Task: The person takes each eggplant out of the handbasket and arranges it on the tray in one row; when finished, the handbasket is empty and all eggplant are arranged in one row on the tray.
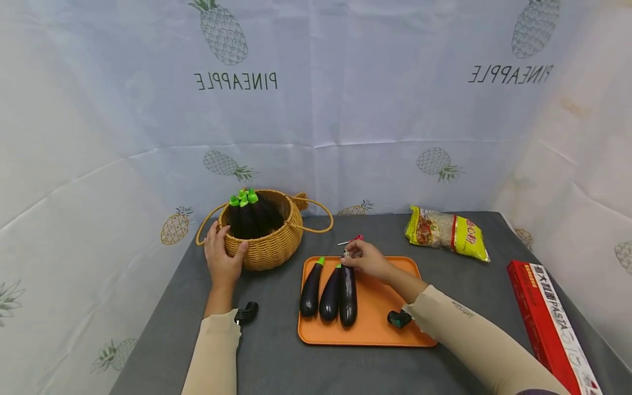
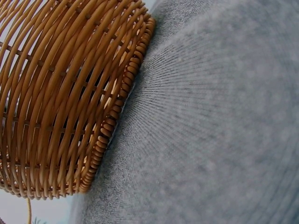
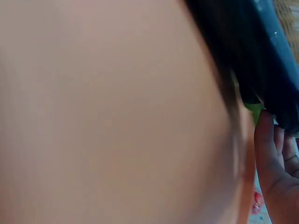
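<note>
In the centre of the head view, the right hand [image 1: 362, 259] has a narrow grip, pinching the top end of the eggplant [image 1: 348, 299] furthest right on the orange tray [image 1: 380, 312]. That eggplant lies lengthwise in the frame, its glossy rounded end toward the bottom edge, its top covered by the fingers. A middle eggplant [image 1: 329, 296] lies close along its left side, and a left eggplant [image 1: 310, 291] sits a little apart, near the tray's left edge; both show green caps at their upper ends. The right wrist view has dark eggplant bodies at upper right, with fingertips at the end of one and a green cap just beside them; the tan surface across the rest is blurred.

Left of centre, the left hand [image 1: 223, 260] rests against the left side of the wicker basket [image 1: 269, 253], its grip wide, thumb spread from the fingers. Several eggplants [image 1: 249, 219] stand in the basket, leaning together at its left, green caps above the rim. The left wrist view shows the basket's woven wall at upper left, its base on the grey worktop [image 1: 276, 329].

Just above the right hand lies a small red item [image 1: 356, 238] with a thin shaft. A yellow bag [image 1: 446, 233] lies at right of centre, and a long red pasta box [image 1: 548, 323] at lower right. Pineapple-printed cloth [image 1: 370, 109] hangs across the top.
</note>
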The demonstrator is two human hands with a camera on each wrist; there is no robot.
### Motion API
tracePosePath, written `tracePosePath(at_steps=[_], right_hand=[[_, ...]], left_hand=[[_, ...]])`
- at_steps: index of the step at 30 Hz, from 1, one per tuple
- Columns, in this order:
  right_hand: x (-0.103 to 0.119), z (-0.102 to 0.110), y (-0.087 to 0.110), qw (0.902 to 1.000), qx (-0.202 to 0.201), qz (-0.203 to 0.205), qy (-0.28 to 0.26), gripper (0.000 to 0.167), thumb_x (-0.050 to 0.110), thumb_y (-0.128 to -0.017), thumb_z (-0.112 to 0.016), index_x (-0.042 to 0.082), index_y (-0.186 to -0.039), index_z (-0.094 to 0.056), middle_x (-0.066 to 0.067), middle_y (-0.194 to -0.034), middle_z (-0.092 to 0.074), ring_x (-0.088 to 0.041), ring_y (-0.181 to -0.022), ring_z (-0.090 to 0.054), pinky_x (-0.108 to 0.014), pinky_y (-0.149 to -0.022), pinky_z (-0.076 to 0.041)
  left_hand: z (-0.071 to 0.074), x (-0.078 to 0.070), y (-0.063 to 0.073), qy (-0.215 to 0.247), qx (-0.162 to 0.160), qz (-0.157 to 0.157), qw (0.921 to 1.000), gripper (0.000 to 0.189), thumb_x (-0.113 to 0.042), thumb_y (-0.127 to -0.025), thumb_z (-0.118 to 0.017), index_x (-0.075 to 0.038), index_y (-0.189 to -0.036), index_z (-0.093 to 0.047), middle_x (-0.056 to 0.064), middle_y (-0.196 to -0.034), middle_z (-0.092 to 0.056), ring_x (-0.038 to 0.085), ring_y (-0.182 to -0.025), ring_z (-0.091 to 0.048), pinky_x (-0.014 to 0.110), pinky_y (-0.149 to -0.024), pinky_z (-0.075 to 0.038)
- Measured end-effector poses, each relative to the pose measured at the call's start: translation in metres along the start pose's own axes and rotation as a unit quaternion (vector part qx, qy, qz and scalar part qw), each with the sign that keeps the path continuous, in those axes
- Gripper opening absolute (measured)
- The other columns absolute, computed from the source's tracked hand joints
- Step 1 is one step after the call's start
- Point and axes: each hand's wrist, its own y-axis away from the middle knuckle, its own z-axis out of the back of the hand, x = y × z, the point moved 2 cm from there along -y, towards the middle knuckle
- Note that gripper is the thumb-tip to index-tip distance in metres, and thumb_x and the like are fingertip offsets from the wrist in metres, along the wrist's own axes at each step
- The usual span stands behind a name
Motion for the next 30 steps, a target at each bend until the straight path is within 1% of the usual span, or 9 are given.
tracePosePath(at_steps=[3, 8, 14, 17, 21, 25, 27, 30], right_hand=[[0.000, -0.007, -0.004, 0.9997, 0.005, -0.003, 0.025, 0.040, 0.019, -0.089, -0.073, 0.000, -0.122, -0.057, -0.011, -0.105, -0.057, -0.023, -0.090, -0.057, -0.035, -0.070, -0.052], [-0.001, -0.012, -0.008, 0.9987, -0.005, -0.014, 0.049, 0.035, 0.019, -0.089, -0.073, 0.003, -0.117, -0.060, -0.010, -0.103, -0.059, -0.022, -0.092, -0.057, -0.035, -0.071, -0.052], [-0.001, -0.015, -0.008, 0.9974, 0.000, -0.032, 0.064, 0.033, 0.019, -0.089, -0.073, 0.003, -0.115, -0.061, -0.010, -0.100, -0.060, -0.022, -0.089, -0.058, -0.035, -0.070, -0.053], [0.001, -0.015, -0.008, 0.9971, 0.005, -0.034, 0.068, 0.034, 0.020, -0.089, -0.073, 0.003, -0.116, -0.061, -0.009, -0.099, -0.060, -0.022, -0.088, -0.058, -0.035, -0.070, -0.054], [0.002, -0.013, -0.007, 0.9971, 0.001, -0.028, 0.071, 0.034, 0.021, -0.087, -0.075, 0.005, -0.115, -0.062, -0.008, -0.099, -0.060, -0.021, -0.088, -0.059, -0.035, -0.068, -0.054], [0.004, -0.010, -0.005, 0.9979, 0.010, -0.022, 0.061, 0.035, 0.019, -0.086, -0.076, 0.005, -0.114, -0.062, -0.010, -0.098, -0.060, -0.022, -0.084, -0.060, -0.036, -0.066, -0.055], [0.006, -0.008, -0.004, 0.9982, 0.015, -0.019, 0.056, 0.037, 0.018, -0.087, -0.075, 0.002, -0.117, -0.061, -0.011, -0.099, -0.060, -0.023, -0.083, -0.062, -0.037, -0.065, -0.055], [0.013, -0.001, -0.006, 0.9979, 0.016, -0.002, 0.063, 0.041, 0.020, -0.089, -0.073, 0.000, -0.122, -0.059, -0.010, -0.102, -0.060, -0.023, -0.082, -0.064, -0.037, -0.065, -0.056]], left_hand=[[0.000, -0.001, 0.000, 0.002, -0.004, -0.002, 1.0000, 0.073, -0.067, -0.086, -0.056, -0.009, -0.131, -0.054, 0.013, -0.150, -0.037, 0.036, -0.140, -0.027, 0.061, -0.110, -0.009], [0.001, -0.003, 0.001, 0.004, -0.006, -0.004, 1.0000, 0.073, -0.067, -0.086, -0.056, -0.009, -0.131, -0.054, 0.012, -0.151, -0.037, 0.036, -0.139, -0.027, 0.064, -0.108, -0.011], [0.001, -0.003, 0.000, -0.001, 0.002, 0.000, 1.0000, 0.073, -0.067, -0.087, -0.056, -0.010, -0.132, -0.053, 0.013, -0.152, -0.035, 0.034, -0.140, -0.026, 0.063, -0.109, -0.010], [0.002, -0.002, 0.000, -0.001, 0.004, 0.002, 1.0000, 0.073, -0.067, -0.087, -0.056, -0.009, -0.132, -0.053, 0.013, -0.152, -0.035, 0.034, -0.140, -0.026, 0.063, -0.109, -0.009], [0.001, -0.004, 0.000, 0.003, 0.002, -0.002, 1.0000, 0.074, -0.067, -0.087, -0.056, -0.008, -0.131, -0.054, 0.014, -0.151, -0.036, 0.035, -0.140, -0.027, 0.064, -0.108, -0.011], [0.000, -0.003, 0.001, 0.007, -0.002, -0.003, 1.0000, 0.074, -0.066, -0.086, -0.057, -0.006, -0.129, -0.055, 0.015, -0.151, -0.036, 0.035, -0.140, -0.027, 0.064, -0.108, -0.010], [0.000, -0.002, 0.000, 0.008, -0.005, -0.003, 1.0000, 0.074, -0.066, -0.086, -0.058, -0.006, -0.129, -0.055, 0.015, -0.150, -0.037, 0.035, -0.140, -0.027, 0.063, -0.109, -0.010], [0.001, -0.002, 0.000, 0.004, -0.005, -0.003, 1.0000, 0.073, -0.067, -0.086, -0.057, -0.008, -0.129, -0.055, 0.013, -0.150, -0.037, 0.034, -0.139, -0.028, 0.063, -0.109, -0.010]])
